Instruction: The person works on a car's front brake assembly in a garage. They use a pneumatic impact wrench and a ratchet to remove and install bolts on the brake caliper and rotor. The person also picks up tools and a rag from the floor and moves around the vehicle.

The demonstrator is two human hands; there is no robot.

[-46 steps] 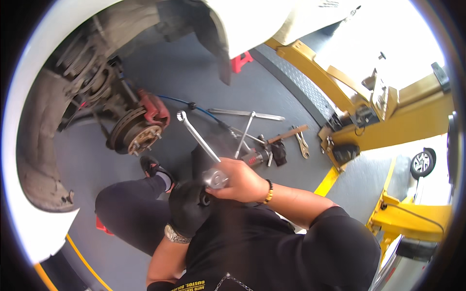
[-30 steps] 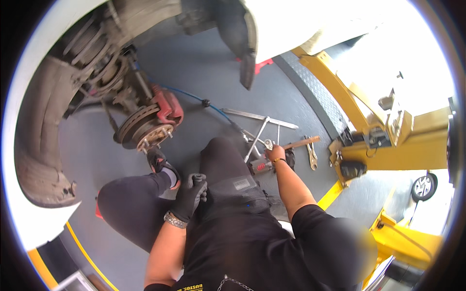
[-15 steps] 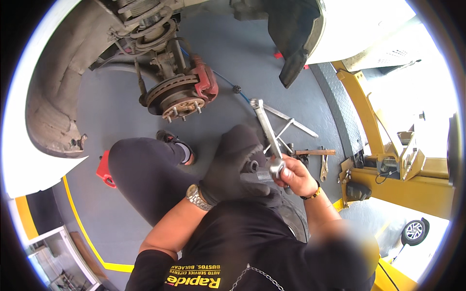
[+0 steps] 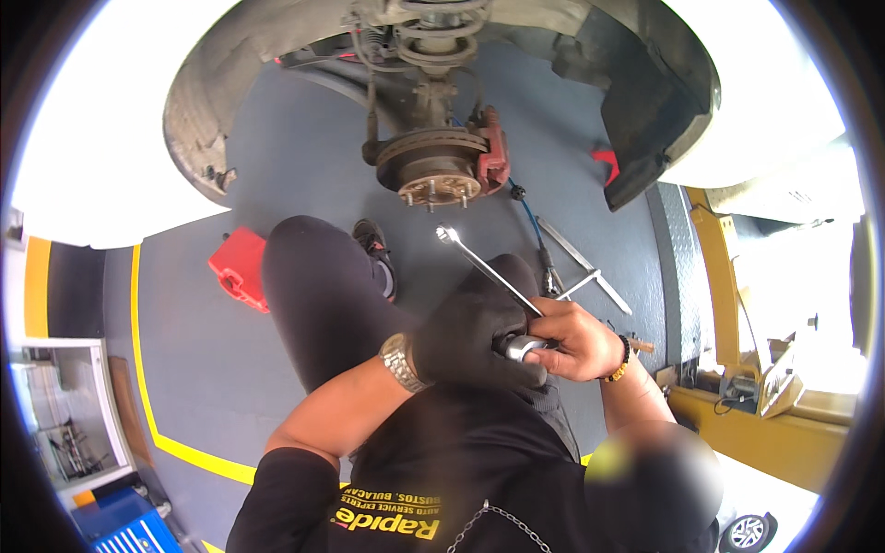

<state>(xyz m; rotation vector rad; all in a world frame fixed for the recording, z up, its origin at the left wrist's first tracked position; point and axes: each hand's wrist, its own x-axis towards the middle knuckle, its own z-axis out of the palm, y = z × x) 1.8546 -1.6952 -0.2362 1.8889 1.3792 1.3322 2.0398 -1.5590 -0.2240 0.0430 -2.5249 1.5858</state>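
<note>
My right hand [image 4: 579, 341], bare with a beaded bracelet, is closed around a long silver wrench [image 4: 493, 275]. The wrench's ring end points up and away toward the brake disc. My left hand [image 4: 475, 341], in a black glove with a metal watch at the wrist, is closed around what looks like a ratchet. The ratchet's round silver head [image 4: 525, 347] shows between both hands, and my right fingers touch it. The glove hides most of its handle. Ahead are the rusty brake disc [image 4: 429, 158] with bare studs and the red caliper [image 4: 495, 152], apart from both hands.
A coil spring [image 4: 441, 32] rises above the disc inside the wheel arch. On the grey floor lie a cross-shaped lug wrench [image 4: 585, 267] and a blue hose [image 4: 527, 214]. Left of my knee sits a red case [image 4: 241, 272]. A yellow lift arm [image 4: 728, 419] stands at right.
My view has swung, so the disc appears farther right. My hands have drawn closer together around the ratchet, and the wrench now leans more to the left.
</note>
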